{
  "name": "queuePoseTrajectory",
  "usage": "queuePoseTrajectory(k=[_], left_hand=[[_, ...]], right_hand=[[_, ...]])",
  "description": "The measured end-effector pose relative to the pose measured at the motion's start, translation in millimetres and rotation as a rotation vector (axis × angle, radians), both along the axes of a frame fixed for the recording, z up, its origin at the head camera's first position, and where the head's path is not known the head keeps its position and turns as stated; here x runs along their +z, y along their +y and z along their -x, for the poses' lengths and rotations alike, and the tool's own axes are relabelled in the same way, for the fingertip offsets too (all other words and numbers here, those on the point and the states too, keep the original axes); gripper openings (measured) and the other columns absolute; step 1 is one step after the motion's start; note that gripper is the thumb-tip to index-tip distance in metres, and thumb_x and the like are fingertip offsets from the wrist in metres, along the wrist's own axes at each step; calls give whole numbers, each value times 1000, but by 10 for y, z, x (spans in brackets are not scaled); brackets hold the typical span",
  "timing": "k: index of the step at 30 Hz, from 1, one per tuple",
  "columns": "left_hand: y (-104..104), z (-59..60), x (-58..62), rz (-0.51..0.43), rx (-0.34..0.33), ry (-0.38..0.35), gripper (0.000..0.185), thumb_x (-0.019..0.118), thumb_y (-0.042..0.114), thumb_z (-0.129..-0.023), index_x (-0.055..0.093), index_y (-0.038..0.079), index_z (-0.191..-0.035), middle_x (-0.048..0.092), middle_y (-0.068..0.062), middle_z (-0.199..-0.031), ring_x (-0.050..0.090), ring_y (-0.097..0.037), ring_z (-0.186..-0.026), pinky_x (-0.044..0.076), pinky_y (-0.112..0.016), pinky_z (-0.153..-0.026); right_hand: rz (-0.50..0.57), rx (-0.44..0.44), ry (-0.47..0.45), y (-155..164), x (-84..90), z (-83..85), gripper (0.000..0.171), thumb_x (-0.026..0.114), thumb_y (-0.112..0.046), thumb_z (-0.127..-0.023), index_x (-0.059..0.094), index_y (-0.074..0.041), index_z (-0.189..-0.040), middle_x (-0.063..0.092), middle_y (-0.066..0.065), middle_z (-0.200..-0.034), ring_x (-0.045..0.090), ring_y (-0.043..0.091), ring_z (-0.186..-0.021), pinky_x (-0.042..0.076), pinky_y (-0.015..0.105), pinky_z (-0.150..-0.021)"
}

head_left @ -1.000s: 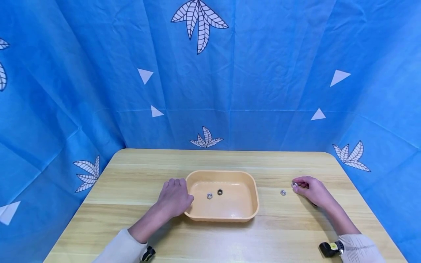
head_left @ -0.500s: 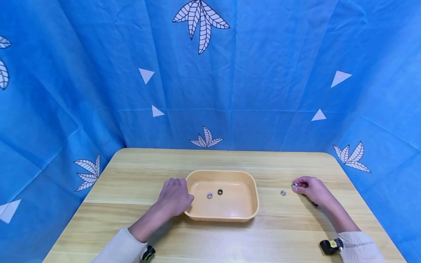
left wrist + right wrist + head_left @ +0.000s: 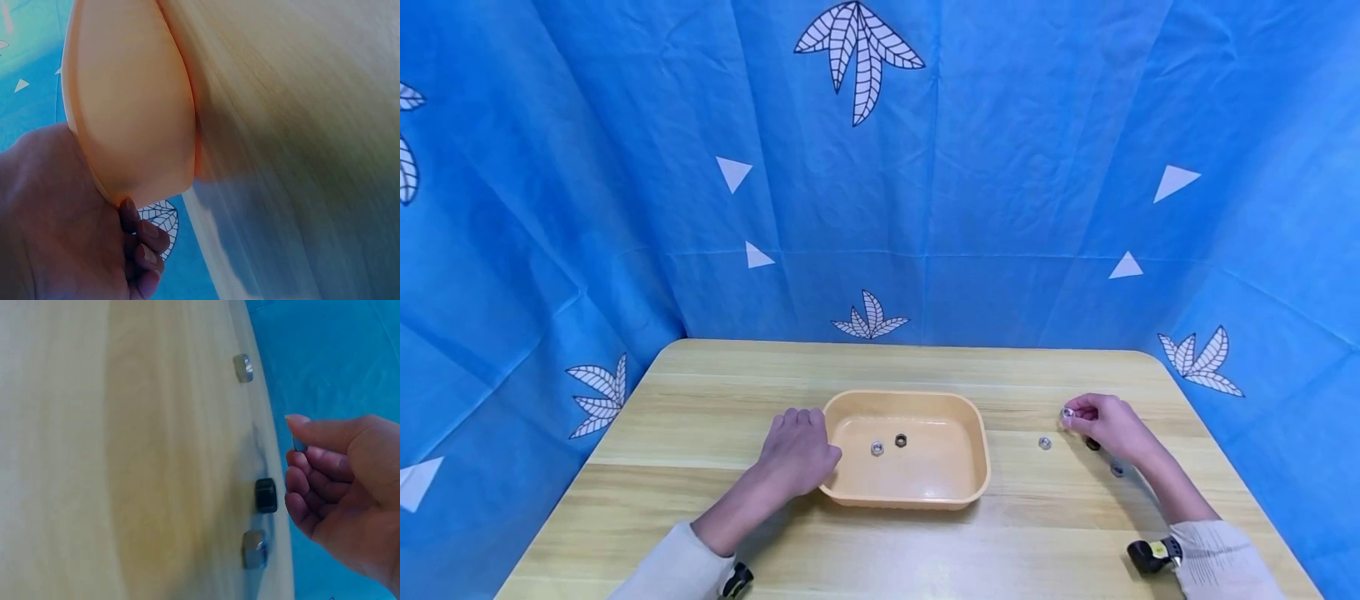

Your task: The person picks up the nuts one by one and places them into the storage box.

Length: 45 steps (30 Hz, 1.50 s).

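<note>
My right hand (image 3: 1108,425) pinches a silver hex nut (image 3: 1067,413) between thumb and fingertips, just above the table. In the right wrist view only a sliver of this nut (image 3: 300,445) shows. A second silver nut (image 3: 1045,443) lies left of that hand; a black nut (image 3: 1093,444) and another silver nut (image 3: 1117,470) lie under and behind it. My left hand (image 3: 797,450) grips the left rim of a shallow peach plastic tray (image 3: 906,502), fingers curled at its edge. Inside the tray sit a silver nut (image 3: 877,448) and a black nut (image 3: 901,440), apart.
The tray stands mid-way across a light wooden table (image 3: 715,400) with rounded back corners. A blue curtain (image 3: 1000,208) printed with leaves and triangles hangs behind and at both sides. Each wrist carries a dark strapped device (image 3: 1150,556).
My right hand has shifted slightly up and away with its nut, so the black nut and the silver nut beneath show more. The left hand and the tray have stayed put.
</note>
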<state>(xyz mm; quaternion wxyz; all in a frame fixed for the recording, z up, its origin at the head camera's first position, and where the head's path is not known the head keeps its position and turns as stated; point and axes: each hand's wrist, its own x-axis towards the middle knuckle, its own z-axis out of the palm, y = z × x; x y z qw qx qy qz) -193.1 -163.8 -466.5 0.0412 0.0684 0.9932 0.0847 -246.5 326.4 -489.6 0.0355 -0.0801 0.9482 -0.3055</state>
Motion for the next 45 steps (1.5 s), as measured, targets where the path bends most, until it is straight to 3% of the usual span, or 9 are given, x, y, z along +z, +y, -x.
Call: queuePoseTrajectory(k=[8,21,37,45], left_hand=[[-9,-21,-4,-2,4,-9,31,55,31,-91,51,2,-99,47,-9,-87,42,-29,-87,33,-41,-82],[-2,-38,-23,-15,9,-13,31,55,31,-90,52,2,-101,47,-9,-88,42,-29,-88,34,-42,-84],[10,0,20,4,12,-4,28,54,31,-91,50,4,-96,47,-9,-86,42,-29,-87,33,-41,-82],[14,-14,20,-6,6,0,29,55,30,-90,51,3,-98,47,-9,-86,42,-30,-87,34,-42,-83]], right_hand=[[13,12,30,-158,146,12,34,77,-23,-91,74,2,-113,77,9,-96,68,14,-86,53,22,-69],[68,64,25,-509,389,-66,30,78,-23,-90,75,-3,-112,73,4,-91,63,14,-82,51,23,-64],[70,150,217,-825,544,-68,20,82,-20,-85,79,-9,-101,73,-1,-86,61,8,-79,52,22,-68],[77,220,239,-967,589,-59,20,83,-19,-84,80,-11,-102,75,-1,-91,63,10,-83,54,23,-73]])
